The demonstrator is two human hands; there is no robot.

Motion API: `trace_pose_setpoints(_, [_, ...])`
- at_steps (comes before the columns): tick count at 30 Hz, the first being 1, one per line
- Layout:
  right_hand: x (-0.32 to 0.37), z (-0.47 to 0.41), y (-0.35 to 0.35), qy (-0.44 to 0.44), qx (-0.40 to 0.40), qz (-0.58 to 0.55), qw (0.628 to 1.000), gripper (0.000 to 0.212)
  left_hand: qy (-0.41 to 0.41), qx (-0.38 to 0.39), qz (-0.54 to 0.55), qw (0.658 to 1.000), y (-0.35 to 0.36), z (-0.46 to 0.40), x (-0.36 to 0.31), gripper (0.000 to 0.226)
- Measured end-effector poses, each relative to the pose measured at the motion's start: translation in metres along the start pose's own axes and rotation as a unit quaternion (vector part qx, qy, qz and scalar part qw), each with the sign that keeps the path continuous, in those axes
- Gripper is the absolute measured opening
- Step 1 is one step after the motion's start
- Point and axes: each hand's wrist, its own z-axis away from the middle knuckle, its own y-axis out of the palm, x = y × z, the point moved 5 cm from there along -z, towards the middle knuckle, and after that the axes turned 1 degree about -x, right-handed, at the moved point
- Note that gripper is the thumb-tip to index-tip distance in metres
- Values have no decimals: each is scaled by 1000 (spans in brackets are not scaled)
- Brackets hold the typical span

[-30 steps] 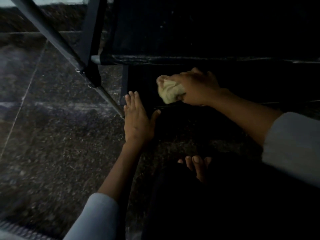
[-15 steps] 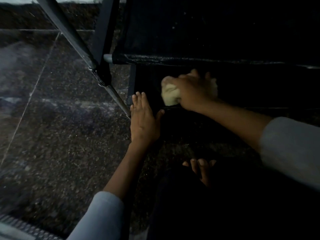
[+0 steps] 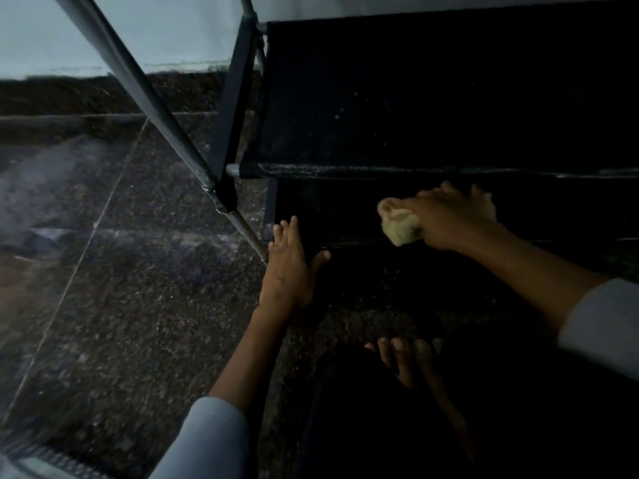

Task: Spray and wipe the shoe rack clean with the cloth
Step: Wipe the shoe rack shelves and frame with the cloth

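The shoe rack [image 3: 397, 108] is dark, with black fabric shelves and grey metal tubes, and fills the upper right. My right hand [image 3: 449, 219] grips a crumpled pale yellow cloth [image 3: 399, 224] and presses it on the lowest shelf, under the front bar of the shelf above. My left hand [image 3: 288, 267] lies flat with straight fingers on the floor, beside the rack's front left foot. No spray bottle is in view.
A slanted grey rack pole [image 3: 145, 98] runs from top left down to the foot near my left hand. Dark speckled stone floor [image 3: 121, 305] spreads to the left. My bare foot [image 3: 411, 361] rests below the hands. A pale wall [image 3: 69, 32] stands behind.
My right hand has slid the cloth to the right along the lowest shelf. The view has tilted up, showing more of the rack and wall. My left hand stays flat on the floor.
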Motion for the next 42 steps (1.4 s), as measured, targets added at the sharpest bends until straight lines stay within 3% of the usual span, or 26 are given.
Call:
trace_pose_setpoints(5, [-70, 26, 4, 114, 41, -134, 984, 63, -6, 36, 27, 999, -1, 24, 0, 85])
trace_pose_setpoints(6, [-82, 38, 5, 116, 34, -124, 985, 67, -2, 36, 27, 999, -2, 31, 0, 85])
trace_pose_setpoints(8, [-102, 61, 5, 100, 3, -120, 988, 54, 13, 30, 23, 999, -7, 45, -2, 84])
trace_pose_setpoints(10, [-119, 83, 6, 84, -17, -171, 981, 53, 25, 19, 26, 999, -16, 59, -7, 83])
trace_pose_setpoints(15, [-141, 148, -15, 61, -77, -432, 896, 50, 55, -18, 7, 998, -52, 88, -33, 82])
trace_pose_setpoints(19, [-136, 205, -43, 37, -138, -487, 862, 70, 64, -38, -16, 997, -91, 110, -62, 82])
trace_pose_setpoints(23, [-126, 252, -81, -21, -178, -536, 825, 54, 95, -89, -6, 991, -141, 143, -103, 90])
trace_pose_setpoints(24, [-118, 267, -100, -41, -185, -539, 821, 47, 104, -105, -6, 989, -156, 150, -114, 88])
trace_pose_setpoints(27, [-106, 298, -147, -85, -219, -519, 822, 78, 126, -146, -14, 981, -204, 170, -144, 86])
trace_pose_setpoints(29, [-94, 313, -179, -110, -238, -498, 827, 82, 146, -173, -10, 974, -236, 183, -164, 93])
trace_pose_setpoints(35, [-46, 350, -252, -198, -288, -458, 818, 60, 190, -234, -10, 953, -307, 205, -215, 121])
trace_pose_setpoints(42, [-1, 356, -311, -212, -331, -417, 820, 55, 206, -260, -35, 943, -368, 213, -258, 86])
